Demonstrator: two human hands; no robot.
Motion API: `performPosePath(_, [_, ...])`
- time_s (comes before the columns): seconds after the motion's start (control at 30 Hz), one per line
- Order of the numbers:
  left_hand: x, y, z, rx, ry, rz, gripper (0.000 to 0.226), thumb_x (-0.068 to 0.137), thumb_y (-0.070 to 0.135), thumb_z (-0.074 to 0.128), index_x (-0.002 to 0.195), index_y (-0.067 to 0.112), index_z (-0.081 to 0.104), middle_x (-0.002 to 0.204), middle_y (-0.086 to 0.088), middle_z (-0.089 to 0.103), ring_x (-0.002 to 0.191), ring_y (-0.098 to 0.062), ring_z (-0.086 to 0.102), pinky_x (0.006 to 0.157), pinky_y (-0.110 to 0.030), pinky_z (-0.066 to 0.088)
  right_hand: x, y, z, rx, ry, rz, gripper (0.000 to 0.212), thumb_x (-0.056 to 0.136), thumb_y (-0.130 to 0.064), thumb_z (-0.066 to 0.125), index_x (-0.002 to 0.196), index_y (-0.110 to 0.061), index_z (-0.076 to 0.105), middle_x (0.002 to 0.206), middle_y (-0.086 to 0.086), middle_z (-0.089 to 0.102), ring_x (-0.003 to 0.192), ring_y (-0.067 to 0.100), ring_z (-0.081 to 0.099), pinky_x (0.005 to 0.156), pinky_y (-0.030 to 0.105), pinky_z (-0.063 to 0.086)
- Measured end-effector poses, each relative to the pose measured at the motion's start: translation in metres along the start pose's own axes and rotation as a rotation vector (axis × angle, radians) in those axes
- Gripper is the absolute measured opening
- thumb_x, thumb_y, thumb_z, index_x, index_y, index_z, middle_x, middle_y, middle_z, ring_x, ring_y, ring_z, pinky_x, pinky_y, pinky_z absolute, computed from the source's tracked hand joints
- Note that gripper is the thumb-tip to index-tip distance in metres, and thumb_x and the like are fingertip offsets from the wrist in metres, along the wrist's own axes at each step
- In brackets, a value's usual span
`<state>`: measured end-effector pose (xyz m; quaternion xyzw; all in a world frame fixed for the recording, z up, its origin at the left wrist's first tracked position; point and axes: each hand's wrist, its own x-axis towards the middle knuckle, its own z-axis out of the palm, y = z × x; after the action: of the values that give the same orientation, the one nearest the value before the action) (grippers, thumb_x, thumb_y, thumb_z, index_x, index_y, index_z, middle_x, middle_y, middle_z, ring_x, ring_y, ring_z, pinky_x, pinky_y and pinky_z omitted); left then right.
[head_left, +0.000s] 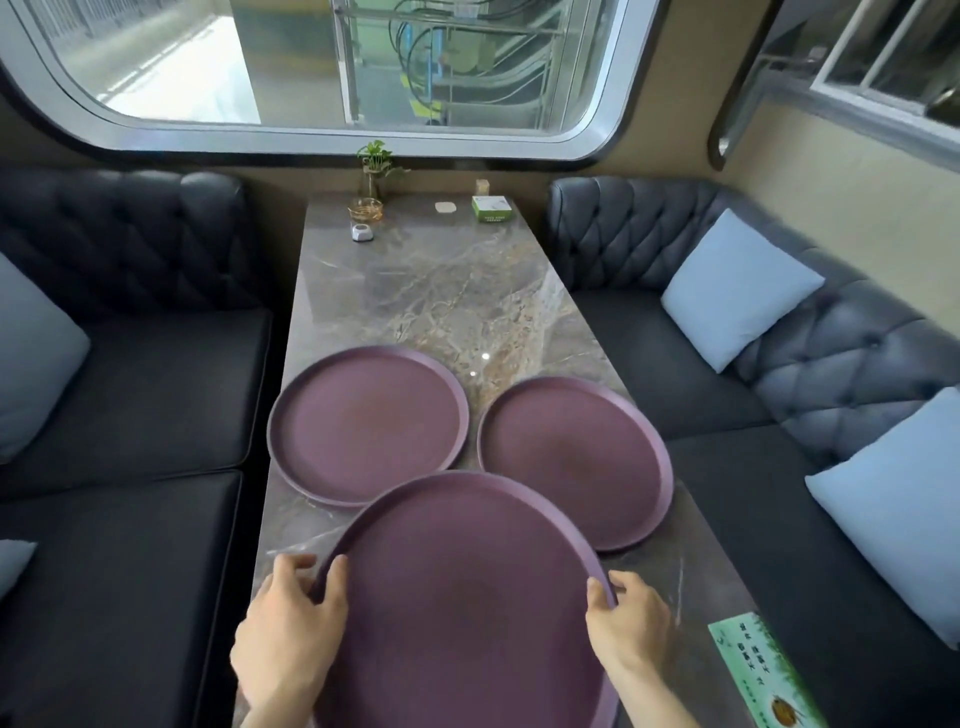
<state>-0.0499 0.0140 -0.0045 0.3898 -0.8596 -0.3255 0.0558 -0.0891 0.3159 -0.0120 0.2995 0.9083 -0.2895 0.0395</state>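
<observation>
Three round purple plates are on or over the marble table (441, 296). The nearest, largest-looking plate (462, 603) is held by both hands and overlaps the near rims of the other two. My left hand (291, 618) grips its left rim, thumb on top. My right hand (626, 621) grips its right rim the same way. A second plate (369, 423) lies flat at the left of the table. The third plate (574, 460) lies flat at the right.
At the table's far end stand a small plant in a glass vase (375, 171), an amber ashtray (365, 210), a small grey object (362, 233) and a green box (490, 209). A green leaflet (763, 670) lies near right. Dark tufted sofas with pale blue cushions (737, 288) flank the table.
</observation>
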Motion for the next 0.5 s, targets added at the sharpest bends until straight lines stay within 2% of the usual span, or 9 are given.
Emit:
performPosePath(0.1, [0.008, 0.044, 0.016, -0.087, 0.017, 0.07, 0.027, 0.082, 0.057, 0.056, 0.095, 0.033, 0.055, 0.092, 0.009, 0.074, 0.092, -0.03, 0.068, 0.074, -0.039, 0.048, 0.034, -0.011, -0.023, 0.055, 0.06, -0.02, 0.031, 0.089, -0.03, 0.065, 0.114, -0.013, 0.069, 0.11, 0.012, 0.071, 0.107, 0.034, 0.063, 0.084, 0.039, 0.049])
performPosePath(0.23, [0.018, 0.1, 0.051, -0.188, -0.021, 0.106, 0.019, 0.083, 0.048, 0.061, 0.094, 0.036, 0.054, 0.086, 0.012, 0.071, 0.094, -0.029, 0.069, 0.074, -0.037, 0.047, 0.094, -0.021, -0.051, 0.077, 0.133, -0.028, 0.033, 0.09, -0.031, 0.064, 0.118, -0.014, 0.067, 0.115, 0.013, 0.07, 0.108, 0.034, 0.062, 0.082, 0.038, 0.047])
performPosePath(0.33, [0.024, 0.138, 0.085, -0.228, -0.083, 0.102, 0.017, 0.082, 0.04, 0.065, 0.096, 0.037, 0.056, 0.086, 0.015, 0.07, 0.094, -0.023, 0.07, 0.077, -0.035, 0.047, 0.144, -0.027, -0.065, 0.052, 0.127, -0.02, 0.036, 0.091, -0.032, 0.063, 0.124, -0.017, 0.063, 0.121, 0.012, 0.068, 0.11, 0.037, 0.061, 0.082, 0.04, 0.047])
performPosePath(0.5, [0.039, 0.179, 0.142, -0.219, -0.194, 0.095, 0.026, 0.081, 0.026, 0.066, 0.105, 0.033, 0.058, 0.094, 0.015, 0.072, 0.093, -0.02, 0.07, 0.081, -0.037, 0.052, 0.225, -0.03, -0.067, 0.019, 0.104, -0.002, 0.037, 0.089, -0.015, 0.065, 0.126, -0.019, 0.061, 0.12, 0.012, 0.067, 0.109, 0.038, 0.06, 0.078, 0.041, 0.047])
